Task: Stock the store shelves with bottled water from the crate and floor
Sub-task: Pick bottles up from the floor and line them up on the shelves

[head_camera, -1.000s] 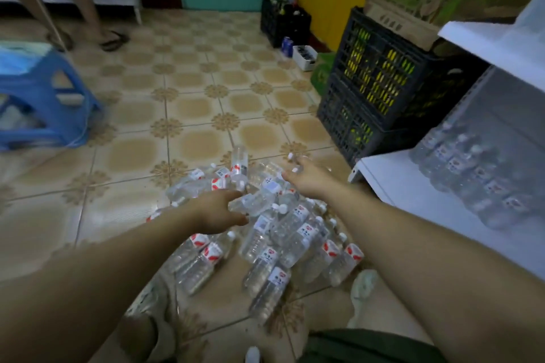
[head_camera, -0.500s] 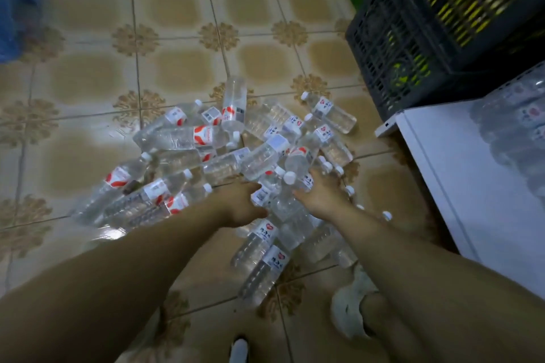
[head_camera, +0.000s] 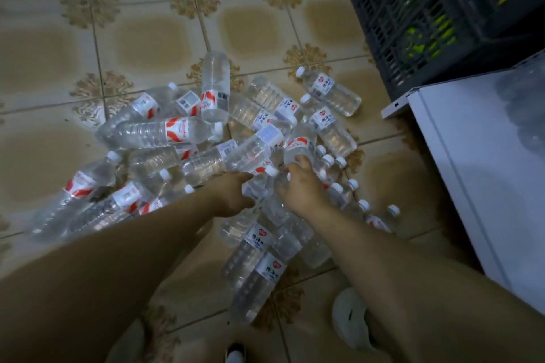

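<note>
Several clear water bottles with white caps and red-and-white labels lie in a loose pile (head_camera: 188, 132) on the tiled floor. My left hand (head_camera: 233, 194) reaches into the middle of the pile, and its fingers curl round a small bottle (head_camera: 258, 186) there. Just to its right, my right hand (head_camera: 300, 188) curls its fingertips over the end of a red-labelled bottle (head_camera: 300, 141). The bottle under my palms is partly hidden. A white shelf (head_camera: 472, 186) stands low at the right, with blurred bottles (head_camera: 525, 115) on it.
A dark plastic crate (head_camera: 413, 23) with yellow-green contents sits at the top right, behind the shelf corner. My white slipper (head_camera: 351, 315) is on the floor below the right forearm. Bare tiles stretch to the left and top of the pile.
The view has tilted down and closer to the pile. Both hands have come together at the pile's centre and closed their fingers on bottles.
</note>
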Demonstrator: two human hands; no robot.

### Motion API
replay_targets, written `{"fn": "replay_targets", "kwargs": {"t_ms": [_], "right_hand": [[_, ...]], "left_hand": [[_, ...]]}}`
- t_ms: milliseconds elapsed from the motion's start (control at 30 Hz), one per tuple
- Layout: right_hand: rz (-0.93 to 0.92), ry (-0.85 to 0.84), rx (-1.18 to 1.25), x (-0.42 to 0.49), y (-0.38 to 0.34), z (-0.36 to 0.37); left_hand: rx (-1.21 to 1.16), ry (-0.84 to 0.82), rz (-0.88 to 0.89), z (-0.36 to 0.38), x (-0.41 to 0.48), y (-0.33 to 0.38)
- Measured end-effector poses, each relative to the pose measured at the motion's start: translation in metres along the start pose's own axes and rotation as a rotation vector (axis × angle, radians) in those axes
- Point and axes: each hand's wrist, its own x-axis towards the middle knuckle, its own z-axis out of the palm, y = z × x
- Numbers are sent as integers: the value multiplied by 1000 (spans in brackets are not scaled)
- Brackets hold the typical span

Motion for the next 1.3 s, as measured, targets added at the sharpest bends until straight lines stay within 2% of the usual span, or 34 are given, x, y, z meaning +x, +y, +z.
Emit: {"fn": "replay_targets", "kwargs": {"t_ms": [100, 200, 367, 533, 633, 700, 767, 800, 867, 967, 1067, 1133, 1167, 1233, 1300], "right_hand": [[-16, 175, -22, -18, 1, -36], [-42, 327, 73, -49, -8, -76], [-79, 424, 329, -133, -52, -137], [-242, 648, 565, -222, -92, -198], [-332, 816, 715, -269, -107, -239], [-373, 909, 822, -299, -113, -264], [-389, 931, 830, -328, -110, -283], [-381, 886, 796, -339, -107, -289], [-343, 776, 758, -362, -99, -299], [-336, 880, 829, -395, -86, -318], [-375, 954, 924, -426, -71, -337], [-345, 978, 976, -444, -58, -346], [-321, 1030, 993, -454, -50, -351], [-294, 1187, 1008, -471, -34, -359], [-294, 1322, 1023, -487, -19, -366]], "left_hand": [[11, 17, 49, -12, -19, 11], [-4, 68, 107, -24, -44, 29], [-107, 140, 232, -41, -101, 71], [-318, 135, 477, -60, -183, 108], [-473, 231, 620, -73, -236, 131], [-579, 229, 732, -83, -270, 155], [-631, 227, 842, -90, -306, 183], [-659, 219, 890, -92, -323, 197], [-703, 196, 994, -95, -346, 223], [-837, 89, 1009, -95, -366, 259], [-901, -221, 1025, -90, -376, 292], [-937, -435, 1027, -83, -385, 313], [-926, -492, 1011, -79, -390, 324], [-839, -489, 1029, -69, -390, 347], [-684, -382, 1079, -58, -388, 369]]}}
